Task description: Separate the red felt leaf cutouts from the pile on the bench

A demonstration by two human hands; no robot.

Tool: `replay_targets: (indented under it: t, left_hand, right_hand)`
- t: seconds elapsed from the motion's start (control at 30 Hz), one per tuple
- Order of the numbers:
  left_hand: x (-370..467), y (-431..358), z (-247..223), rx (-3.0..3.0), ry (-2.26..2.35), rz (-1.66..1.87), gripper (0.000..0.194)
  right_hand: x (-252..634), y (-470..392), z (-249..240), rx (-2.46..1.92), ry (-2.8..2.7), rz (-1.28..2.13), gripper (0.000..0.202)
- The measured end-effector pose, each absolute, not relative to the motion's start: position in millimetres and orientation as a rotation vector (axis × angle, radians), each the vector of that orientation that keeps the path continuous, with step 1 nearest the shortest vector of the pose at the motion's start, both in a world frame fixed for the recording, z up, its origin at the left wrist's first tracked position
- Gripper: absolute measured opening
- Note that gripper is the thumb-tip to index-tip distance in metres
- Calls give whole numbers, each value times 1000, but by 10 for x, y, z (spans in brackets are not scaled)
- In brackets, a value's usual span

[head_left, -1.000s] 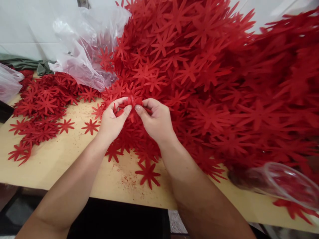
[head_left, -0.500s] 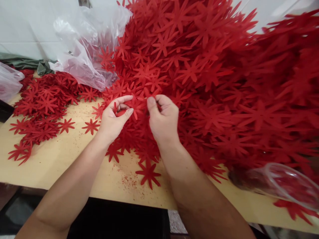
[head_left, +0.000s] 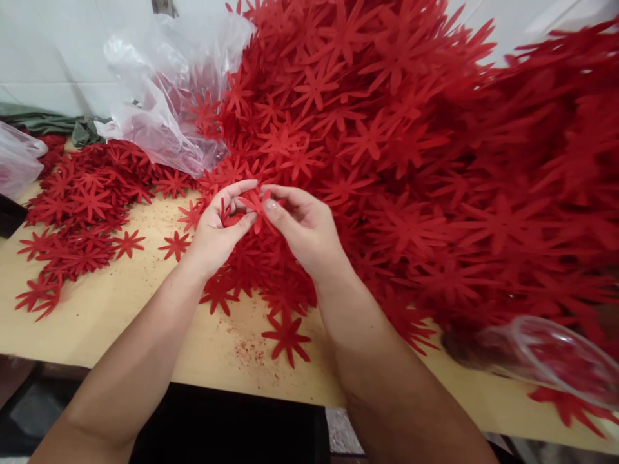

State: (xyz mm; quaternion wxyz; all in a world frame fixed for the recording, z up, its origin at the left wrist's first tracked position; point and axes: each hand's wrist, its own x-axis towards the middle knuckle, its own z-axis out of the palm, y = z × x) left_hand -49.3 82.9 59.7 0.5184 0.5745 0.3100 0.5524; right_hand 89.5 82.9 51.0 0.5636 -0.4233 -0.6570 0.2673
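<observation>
Between my two hands is a red flower-shaped piece [head_left: 257, 205] with narrow petals. My left hand [head_left: 223, 219] is curled around its left side, thumb and forefinger at the petals, and more red petals show inside the palm. At its right edge my right hand [head_left: 302, 222] pinches a petal between thumb and fingers. Both hands are close together, in front of a large heap of the same red pieces [head_left: 367, 138]. One loose red flower [head_left: 287, 337] lies on the table below them.
A smaller red pile [head_left: 91, 200] lies at the left of the pale table [head_left: 120, 316]. Clear plastic bags [head_left: 169, 84] stand behind it. A transparent container [head_left: 546, 354] lies on its side at the lower right, with a red piece near its rim.
My right hand has moved left, up to my left hand, and its fingers now meet the red flower. My left hand has hardly moved.
</observation>
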Motion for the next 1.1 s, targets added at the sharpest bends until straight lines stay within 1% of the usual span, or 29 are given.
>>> replay_targets:
  t: [0.07, 0.13, 0.23, 0.3, 0.4, 0.5, 0.6, 0.67, 0.83, 1.0, 1.1]
  left_hand:
    - [-488, 836, 592, 1410, 764, 1322, 32]
    - [-478, 843, 581, 1444, 808, 1328, 33]
    - [-460, 847, 569, 1469, 891, 1368, 32]
    - [-451, 839, 576, 1462, 938, 1387, 28]
    - [-448, 811, 607, 1443, 942, 1370, 21]
    - [-451, 787, 637, 1438, 912, 1343, 18]
    - [-450, 785, 637, 1432, 917, 1330, 16]
    - [-443, 791, 627, 1421, 923, 1325, 16]
    - [-428, 799, 611, 1344, 894, 1365, 14]
    - [-512, 874, 601, 1091, 975, 1487, 20]
    - [-581, 957, 582, 990, 1027, 1512, 22]
  right_hand:
    - [871, 828, 529, -948, -1481, 887, 35]
    - [868, 832, 548, -936, -1388, 973, 35]
    - [884, 837, 572, -980, -1279, 898, 36]
    - [890, 836, 576, -1036, -1254, 842, 37]
    - [881, 821, 565, -1123, -1307, 773, 35]
    - [865, 792, 562, -1185, -1420, 650, 34]
    - [852, 768, 581, -1201, -1462, 535, 44]
    - [842, 765, 592, -1196, -1444, 533, 49]
    - [808, 776, 595, -1129, -1451, 667, 56]
    - [800, 749, 629, -987, -1472, 926, 50]
    - [820, 755, 631, -949, -1455, 976, 46]
